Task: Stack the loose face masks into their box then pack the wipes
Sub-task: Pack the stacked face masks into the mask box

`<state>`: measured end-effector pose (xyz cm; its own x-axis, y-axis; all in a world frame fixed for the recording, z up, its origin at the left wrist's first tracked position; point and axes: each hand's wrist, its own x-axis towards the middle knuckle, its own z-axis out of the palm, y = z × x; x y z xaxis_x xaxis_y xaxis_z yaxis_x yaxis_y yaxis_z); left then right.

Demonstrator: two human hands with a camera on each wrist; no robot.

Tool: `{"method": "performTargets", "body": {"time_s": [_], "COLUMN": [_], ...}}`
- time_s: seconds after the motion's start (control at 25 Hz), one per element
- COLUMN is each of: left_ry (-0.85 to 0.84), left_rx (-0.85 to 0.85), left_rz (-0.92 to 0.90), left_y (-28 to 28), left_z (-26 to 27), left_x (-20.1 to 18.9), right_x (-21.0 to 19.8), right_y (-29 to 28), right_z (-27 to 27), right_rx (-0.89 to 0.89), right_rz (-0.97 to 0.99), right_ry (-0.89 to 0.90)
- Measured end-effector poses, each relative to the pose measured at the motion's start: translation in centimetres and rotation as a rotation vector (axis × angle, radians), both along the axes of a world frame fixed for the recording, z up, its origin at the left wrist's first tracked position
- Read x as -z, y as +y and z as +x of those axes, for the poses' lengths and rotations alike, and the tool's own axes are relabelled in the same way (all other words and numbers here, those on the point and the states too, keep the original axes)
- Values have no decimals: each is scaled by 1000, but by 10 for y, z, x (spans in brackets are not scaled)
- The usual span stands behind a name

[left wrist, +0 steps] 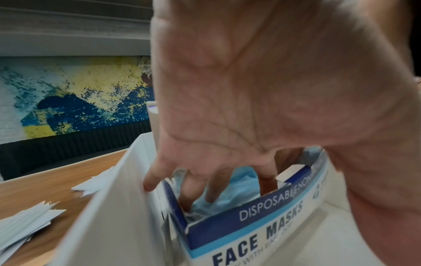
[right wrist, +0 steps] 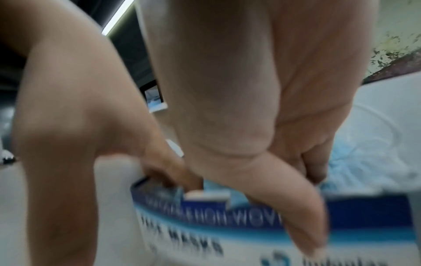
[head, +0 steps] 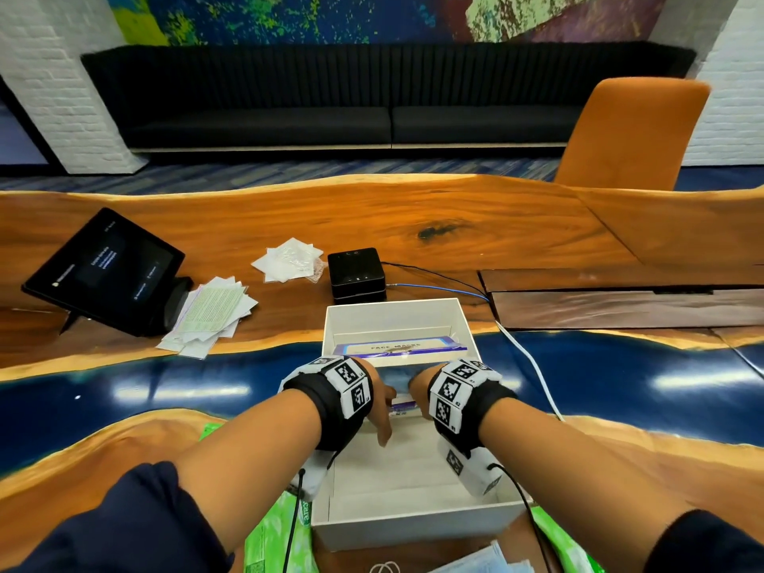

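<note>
A blue-and-white face mask box (head: 399,348) (left wrist: 250,239) (right wrist: 205,234) stands open inside a larger white box (head: 413,527). Light blue masks (left wrist: 239,185) (right wrist: 355,162) fill it. My left hand (head: 382,401) (left wrist: 205,189) reaches down into it with straight fingers on the masks. My right hand (head: 417,390) (right wrist: 303,198) has its fingers inside on the masks and its thumb down the box's printed front. More loose blue masks (head: 488,560) lie at the near edge. White wipe sachets (head: 289,260) and a pile of flat packets (head: 211,320) lie on the table to the left.
Green packs (head: 273,535) lie under my forearms beside the white box. A tablet on a stand (head: 107,270) is at the far left, and a black cube device (head: 357,272) sits just behind the white box. A white cable (head: 529,361) runs along the right. An orange chair (head: 632,134) stands across the table.
</note>
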<state>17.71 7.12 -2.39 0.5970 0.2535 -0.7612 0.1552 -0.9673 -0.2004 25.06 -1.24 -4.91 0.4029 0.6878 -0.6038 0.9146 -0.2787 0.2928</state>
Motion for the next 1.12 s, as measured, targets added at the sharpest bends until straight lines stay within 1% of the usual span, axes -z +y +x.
{"method": "performTargets", "body": {"time_s": [0.08,0.12,0.16,0.24,0.28,0.36,0.48,0.52,0.64,0.72,0.88,1.0,1.12], "left_ry": [21,35,44,48,50,53,53,49,60,77,86,79,36], "left_rx": [7,12,16,20,22,28,30,36,24,5,-6,-7,26], "left_rz": [27,41,53,55,49,33,36,41,33,26,40,28,35], "left_y": [-1,-1,-2,-3,-4,-5,-4,-4,-3,-2,1,5,7], "left_z": [1,1,1,0,0,-1,0,0,1,2,3,2,1], "left_x": [2,3,3,1,-1,-4,-2,-1,-1,1,5,11,16], "right_x": [13,8,-7,-39,-47,-44,-28,-22,-15,-10,-18,-23,-30], "right_y": [12,17,17,15,15,15,13,13,16,17,16,11,4], "right_z": [18,27,28,27,32,43,46,48,51,52,48,43,43], "right_rx": [45,72,121,210,227,286,364,371,397,407,356,405,455], "right_rz": [-6,55,142,253,316,406,263,251,310,312,349,357,306], "right_ry": [16,26,65,134,100,42,95,102,108,86,82,201,338]}}
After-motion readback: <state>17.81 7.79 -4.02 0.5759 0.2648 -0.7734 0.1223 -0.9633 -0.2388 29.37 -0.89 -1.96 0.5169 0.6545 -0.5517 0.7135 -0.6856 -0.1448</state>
